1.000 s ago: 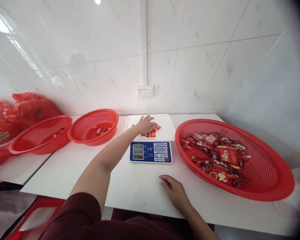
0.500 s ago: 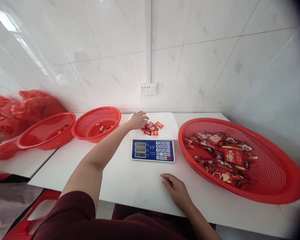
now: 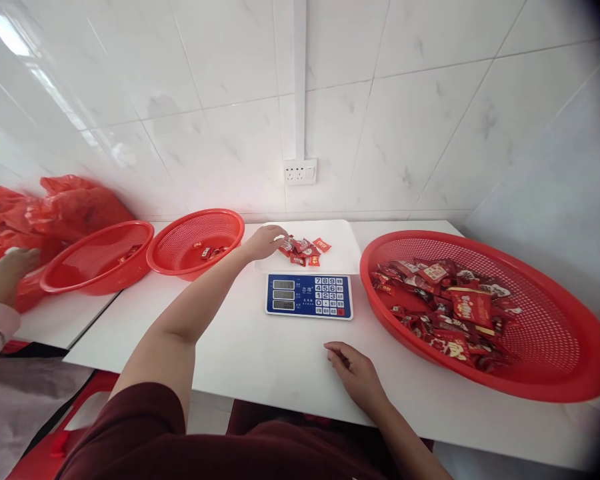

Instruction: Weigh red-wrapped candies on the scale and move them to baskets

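My left hand (image 3: 266, 243) reaches over the white weighing tray (image 3: 345, 233) of a digital scale. Its fingers are drawn together at the left edge of a small pile of red wrapped packets (image 3: 304, 251). Whatever lies between the fingertips is too small and partly hidden to make out. In front of the tray is the scale's blue keypad and display panel (image 3: 309, 297). My right hand (image 3: 357, 377) rests on the white table (image 3: 260, 360) below the panel, loosely curled, with nothing visible in it.
A large red colander (image 3: 540, 333) with many red packets stands at the right. Two smaller red baskets, the nearer (image 3: 200, 220) and the farther (image 3: 95, 253), hold a few packets. Red plastic bags (image 3: 75, 207) lie far left, beside a co-worker's hand (image 3: 13, 267). A tiled wall closes the back.
My left hand has drawn slightly left, its spread fingers coming together at the pile's edge. My right hand stays in place. The co-worker's arm has come further into view at the left.
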Demonstrator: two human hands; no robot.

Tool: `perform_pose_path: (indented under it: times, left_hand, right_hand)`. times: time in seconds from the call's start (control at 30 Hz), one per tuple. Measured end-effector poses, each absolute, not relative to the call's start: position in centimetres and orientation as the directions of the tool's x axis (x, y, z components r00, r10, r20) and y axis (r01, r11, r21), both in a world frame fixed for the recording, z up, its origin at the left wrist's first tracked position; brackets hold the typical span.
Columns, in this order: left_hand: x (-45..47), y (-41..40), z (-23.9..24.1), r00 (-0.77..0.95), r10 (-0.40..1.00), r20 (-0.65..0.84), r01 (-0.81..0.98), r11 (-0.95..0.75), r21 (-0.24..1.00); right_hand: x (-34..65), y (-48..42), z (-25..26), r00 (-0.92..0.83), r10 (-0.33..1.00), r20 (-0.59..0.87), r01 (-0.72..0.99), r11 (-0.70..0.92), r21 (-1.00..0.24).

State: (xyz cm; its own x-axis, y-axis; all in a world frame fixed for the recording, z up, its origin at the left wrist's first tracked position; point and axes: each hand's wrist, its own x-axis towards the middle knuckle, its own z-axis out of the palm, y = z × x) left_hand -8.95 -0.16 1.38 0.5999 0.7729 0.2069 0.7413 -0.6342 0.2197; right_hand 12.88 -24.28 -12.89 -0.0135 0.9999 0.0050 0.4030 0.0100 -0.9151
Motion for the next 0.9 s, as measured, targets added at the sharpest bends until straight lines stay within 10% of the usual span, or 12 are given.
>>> perform_pose_path:
  times: [0.9]
  left_hand:
    - [-10.2,-1.9,-2.3,0.535,0.792,0.293,0.749,-0.606,0.27]
  right_hand:
    - [12.9,-24.3,-13.0,-0.021,0.999,0.027,0.408,0.033,-0.912]
